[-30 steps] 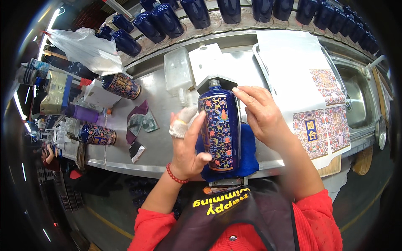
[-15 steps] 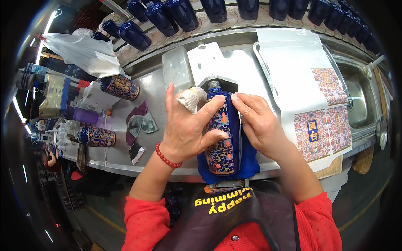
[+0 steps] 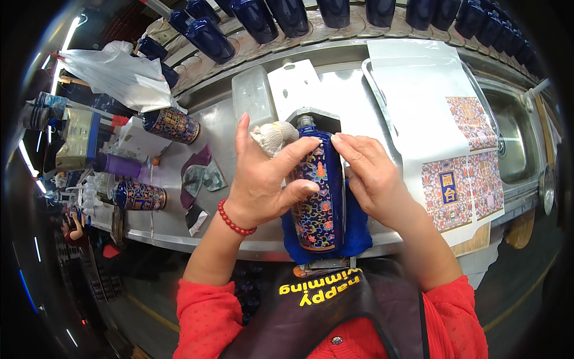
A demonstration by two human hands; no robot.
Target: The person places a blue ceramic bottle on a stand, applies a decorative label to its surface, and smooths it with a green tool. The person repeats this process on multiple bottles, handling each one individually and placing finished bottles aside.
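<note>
A dark blue bottle [image 3: 317,197] with a colourful flowered decal lies in front of me, its neck pointing away, on a blue cloth [image 3: 359,230]. My left hand [image 3: 258,179] reaches over its left side. The index fingertip touches the decal near the shoulder, while the thumb hovers over or rests on its middle; contact is unclear. A bunched white knitted cloth [image 3: 275,136] sits at my left hand's curled middle fingers, partly hiding them. Against the bottle's upper right edge press the fingertips of my right hand [image 3: 372,176]; its thumb is mostly hidden.
Flowered decal sheets [image 3: 457,191] lie to the right, beside a metal sink [image 3: 517,143]. Two decorated bottles [image 3: 172,124] lie at left near dark cloth scraps [image 3: 203,170]. A clear plastic box [image 3: 253,96] stands behind. Plain blue bottles [image 3: 287,18] line a conveyor at the far side.
My left hand has shifted slightly left, its thumb drawing back over the decal. The white cloth shows more widely. The bottles on the conveyor have moved along. My right hand stays almost still.
</note>
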